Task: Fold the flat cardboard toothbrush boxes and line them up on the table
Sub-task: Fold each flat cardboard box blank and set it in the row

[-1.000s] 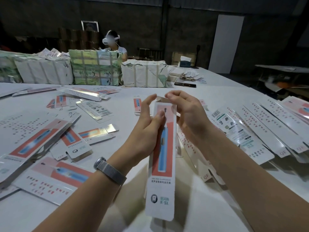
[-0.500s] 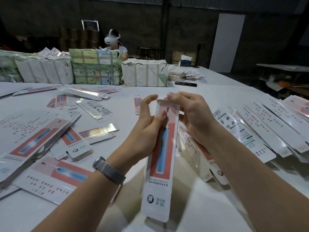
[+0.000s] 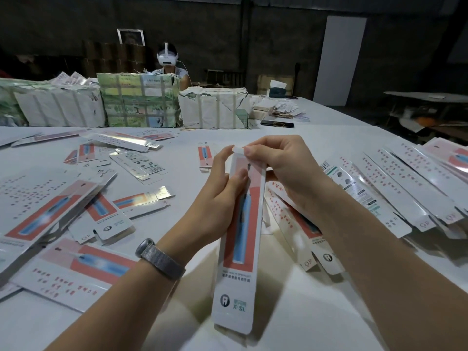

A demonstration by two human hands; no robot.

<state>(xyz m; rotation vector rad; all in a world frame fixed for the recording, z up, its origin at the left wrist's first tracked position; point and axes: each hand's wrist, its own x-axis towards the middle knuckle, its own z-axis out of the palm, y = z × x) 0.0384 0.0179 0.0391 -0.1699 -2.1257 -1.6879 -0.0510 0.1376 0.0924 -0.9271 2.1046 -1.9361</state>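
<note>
A long white toothbrush box (image 3: 240,239) with a red panel and a blue brush picture stands on end above the table, in front of me. My left hand (image 3: 217,198) grips its upper left side, thumb on the front face. My right hand (image 3: 281,168) pinches the small white end flap at the box's top. Folded boxes (image 3: 395,188) lie side by side in a row on the right. Flat unfolded boxes (image 3: 50,214) are scattered on the left.
The white table (image 3: 316,312) fills the view. Wrapped bundles (image 3: 139,100) stand along its far side, with a person in a headset (image 3: 168,59) behind them. A dark phone (image 3: 277,124) lies near the far right bundle.
My right hand has closed its fingers onto the top flap and bent it over. The left hand keeps its grip and the box has barely shifted.
</note>
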